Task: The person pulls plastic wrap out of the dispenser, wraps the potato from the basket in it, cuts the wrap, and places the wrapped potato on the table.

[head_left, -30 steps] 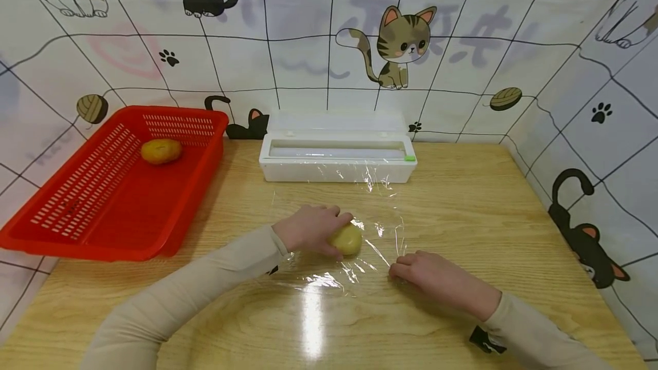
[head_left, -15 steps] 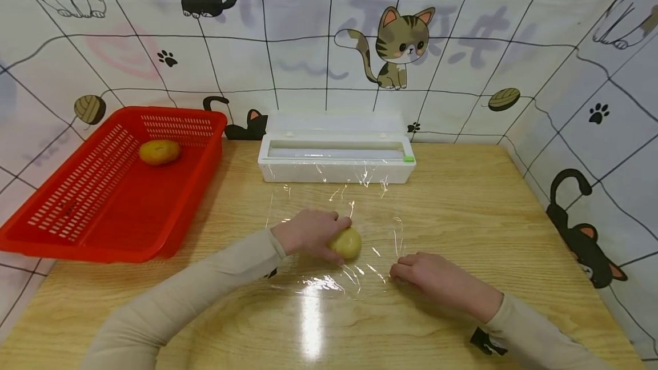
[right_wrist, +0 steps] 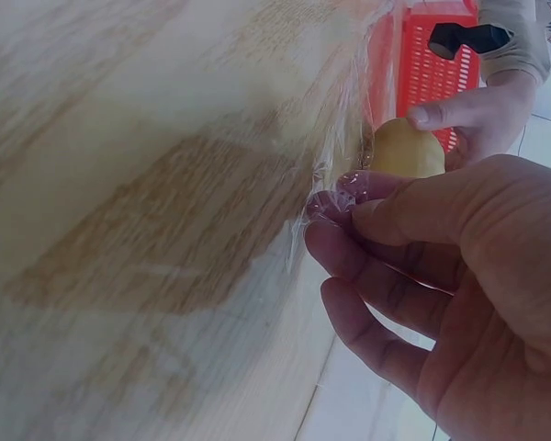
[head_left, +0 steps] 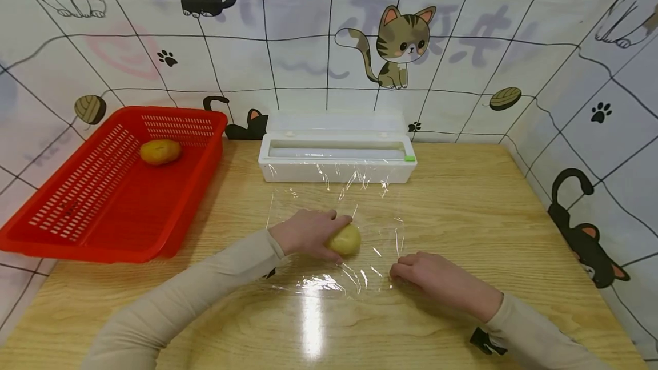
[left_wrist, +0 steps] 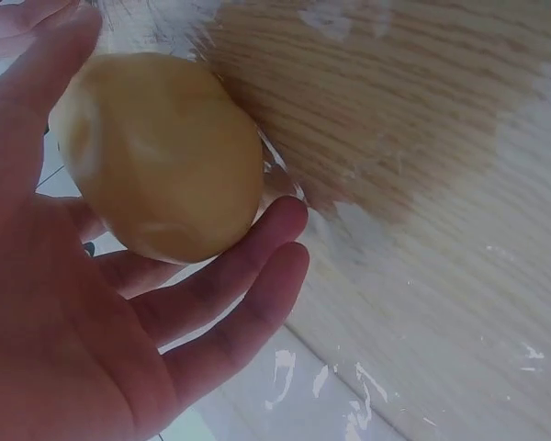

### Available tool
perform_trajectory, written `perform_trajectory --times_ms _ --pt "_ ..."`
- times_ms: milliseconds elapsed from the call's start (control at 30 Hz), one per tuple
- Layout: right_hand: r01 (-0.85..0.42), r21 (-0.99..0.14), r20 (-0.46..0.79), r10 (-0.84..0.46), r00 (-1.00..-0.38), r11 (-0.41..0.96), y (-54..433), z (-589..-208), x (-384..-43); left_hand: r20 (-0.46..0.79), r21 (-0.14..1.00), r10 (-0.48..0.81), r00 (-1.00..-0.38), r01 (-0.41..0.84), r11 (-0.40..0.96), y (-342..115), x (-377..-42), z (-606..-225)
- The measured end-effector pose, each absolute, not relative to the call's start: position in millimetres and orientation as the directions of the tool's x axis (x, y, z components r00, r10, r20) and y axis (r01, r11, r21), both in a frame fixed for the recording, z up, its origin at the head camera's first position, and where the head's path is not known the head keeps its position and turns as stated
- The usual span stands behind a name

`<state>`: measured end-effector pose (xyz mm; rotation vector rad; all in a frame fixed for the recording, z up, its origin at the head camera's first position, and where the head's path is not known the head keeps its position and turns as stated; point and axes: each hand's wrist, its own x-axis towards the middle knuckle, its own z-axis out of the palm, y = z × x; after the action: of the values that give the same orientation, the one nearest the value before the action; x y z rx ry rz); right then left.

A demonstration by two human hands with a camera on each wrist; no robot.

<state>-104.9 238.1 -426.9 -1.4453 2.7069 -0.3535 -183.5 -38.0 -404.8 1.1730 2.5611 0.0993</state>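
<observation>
A pale yellow potato [head_left: 346,240] sits on a sheet of clear plastic wrap [head_left: 377,238] spread over the table. My left hand [head_left: 311,234] grips it from the left, thumb on the near side and fingers round the far side. The left wrist view shows the potato [left_wrist: 165,156] smooth and held between thumb and curled fingers. My right hand [head_left: 437,278] is at the near right corner of the wrap. In the right wrist view its thumb and forefinger pinch the edge of the plastic wrap [right_wrist: 329,184].
Behind the hands stands a white wrap dispenser [head_left: 336,172] with its lid raised and a roll inside; film runs from it onto the wooden table [head_left: 462,204]. A red basket [head_left: 139,204] at the left holds another potato [head_left: 160,152]. Patterned sheeting covers the walls behind.
The creases and glints in the plastic wrap have shifted between the dispenser and the potato, and the film lies a little flatter. Both hands stay nearly in place.
</observation>
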Motion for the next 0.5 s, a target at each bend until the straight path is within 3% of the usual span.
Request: perform_trajectory --times_ms 500 --pt "-0.828 -0.221 0.1 -0.833 -0.545 0.515 238.7 -428.5 -106.5 -0.269 0.181 0.756 -0.597 0.74 0.648 -35.0 -174.9 -405.3"
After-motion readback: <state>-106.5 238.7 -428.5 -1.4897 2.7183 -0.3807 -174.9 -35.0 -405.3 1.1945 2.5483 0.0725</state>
